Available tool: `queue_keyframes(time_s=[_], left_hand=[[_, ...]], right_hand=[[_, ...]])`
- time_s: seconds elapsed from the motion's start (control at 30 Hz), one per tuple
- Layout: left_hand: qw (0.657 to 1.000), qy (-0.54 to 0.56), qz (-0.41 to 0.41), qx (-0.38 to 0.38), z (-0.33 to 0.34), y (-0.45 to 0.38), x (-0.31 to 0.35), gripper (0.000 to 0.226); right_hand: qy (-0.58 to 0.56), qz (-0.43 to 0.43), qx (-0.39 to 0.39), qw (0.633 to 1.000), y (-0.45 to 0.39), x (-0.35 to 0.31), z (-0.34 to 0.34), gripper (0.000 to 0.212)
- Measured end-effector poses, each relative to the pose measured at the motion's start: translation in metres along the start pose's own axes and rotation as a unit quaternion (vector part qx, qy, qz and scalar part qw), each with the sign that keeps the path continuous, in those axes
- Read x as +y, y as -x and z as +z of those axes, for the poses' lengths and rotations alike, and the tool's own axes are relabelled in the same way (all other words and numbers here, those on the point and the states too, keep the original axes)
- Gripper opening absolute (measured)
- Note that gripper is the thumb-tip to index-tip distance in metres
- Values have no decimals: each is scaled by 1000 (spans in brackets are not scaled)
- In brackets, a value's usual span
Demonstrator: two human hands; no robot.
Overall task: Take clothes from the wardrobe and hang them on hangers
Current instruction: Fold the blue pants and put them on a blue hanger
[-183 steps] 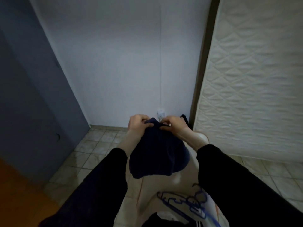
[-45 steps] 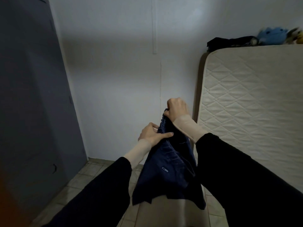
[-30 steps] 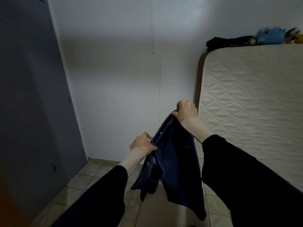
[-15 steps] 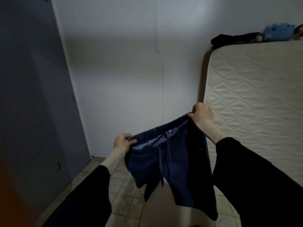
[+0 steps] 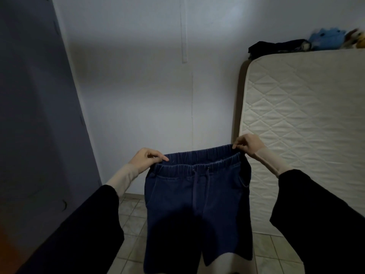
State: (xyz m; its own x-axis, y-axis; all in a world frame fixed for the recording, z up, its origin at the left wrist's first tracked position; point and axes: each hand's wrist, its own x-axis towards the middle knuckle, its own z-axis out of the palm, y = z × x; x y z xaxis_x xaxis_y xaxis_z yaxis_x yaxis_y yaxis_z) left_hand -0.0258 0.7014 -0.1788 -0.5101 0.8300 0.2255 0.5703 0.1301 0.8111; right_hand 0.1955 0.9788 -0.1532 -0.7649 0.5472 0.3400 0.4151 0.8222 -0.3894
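Change: the shorts [image 5: 197,204] have been pulled out flat since half a second back, when the left side was sagging low; the waistband is now stretched nearly level and the front is turned square to the camera.
Shorts: dark blue denim-look pair, elastic waistband, drawstring hanging down the middle, held up at roughly 6 o'clock of the view, legs dangling free over the tiled floor [image 5: 132,224]. No hanger is seen anywhere.
Left hand [image 5: 145,159]: placed at about 8 o'clock from frame centre; the left end of the waistband is pinched between thumb and curled fingers, with the index finger laid out along the top edge.
Right hand [image 5: 247,145]: placed at about 4 o'clock, a bit higher than the other one; the right end of the waistband is gripped by curled fingers and thumb.
Sleeves: black over a beige inner layer on both arms.
Mattress [image 5: 308,125]: quilted, cream, stood on its edge at 3 o'clock, just behind the right hand.
On top of mattress: a dark bundle of cloth [image 5: 276,47] and a blue plush toy [image 5: 325,37] are parked at 2 o'clock; a yellowish toy beside them is too blurred to make out.
Grey panel [image 5: 35,115]: a tall flat surface is seen at 9 o'clock; door or wardrobe side, can't be told.
Wall [image 5: 148,86]: plain white, straight ahead at 12 o'clock.
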Motion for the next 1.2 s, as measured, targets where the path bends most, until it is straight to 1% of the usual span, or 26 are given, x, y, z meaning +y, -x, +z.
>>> queue_keyframes(time_s=[0.03,0.07,0.17,0.27,0.3,0.37,0.43,0.5,0.53,0.57,0.63,0.7,0.77,0.87,0.97,1.07,1.2], left_hand=[[1000,-7,-10,-9,2,1,1,22],[1000,-16,-15,-20,5,3,4,15],[999,-19,-10,-39,11,2,0,30],[999,-28,20,-5,13,-4,-1,31],[999,-28,29,11,12,-7,1,29],[998,-13,48,41,9,-12,6,29],[995,4,67,75,5,-17,12,35],[991,15,80,106,2,-22,20,38],[989,16,86,123,0,-24,24,37],[986,16,91,136,-1,-26,28,35],[983,14,90,161,-4,-28,33,31],[981,18,75,176,-7,-27,33,32],[980,25,57,187,-11,-25,30,35],[978,59,37,197,-14,-18,25,33],[977,69,24,202,-17,-10,17,30],[978,103,1,182,-17,-2,6,27],[976,131,-33,171,-5,6,-10,29]], right_hand=[[1,-5,-4,1000,1,4,0,19],[-2,-6,-4,1000,2,7,1,19],[-20,8,9,1000,4,11,6,18],[-16,9,8,1000,9,11,7,16],[-11,8,-1,1000,11,10,7,22],[10,14,-34,999,16,12,8,44],[21,21,-70,997,20,16,12,66],[9,18,-88,996,22,20,20,79],[4,10,-83,997,23,22,25,78],[1,1,-67,998,23,23,30,73],[-7,-19,-19,1000,23,23,39,57],[-22,-32,17,999,24,21,43,43],[-44,-42,37,997,24,19,45,32],[-78,-54,59,994,22,16,44,20],[-144,-64,63,986,21,15,43,14],[-172,-73,69,980,24,14,42,14],[-210,-42,79,974,31,13,52,15]])
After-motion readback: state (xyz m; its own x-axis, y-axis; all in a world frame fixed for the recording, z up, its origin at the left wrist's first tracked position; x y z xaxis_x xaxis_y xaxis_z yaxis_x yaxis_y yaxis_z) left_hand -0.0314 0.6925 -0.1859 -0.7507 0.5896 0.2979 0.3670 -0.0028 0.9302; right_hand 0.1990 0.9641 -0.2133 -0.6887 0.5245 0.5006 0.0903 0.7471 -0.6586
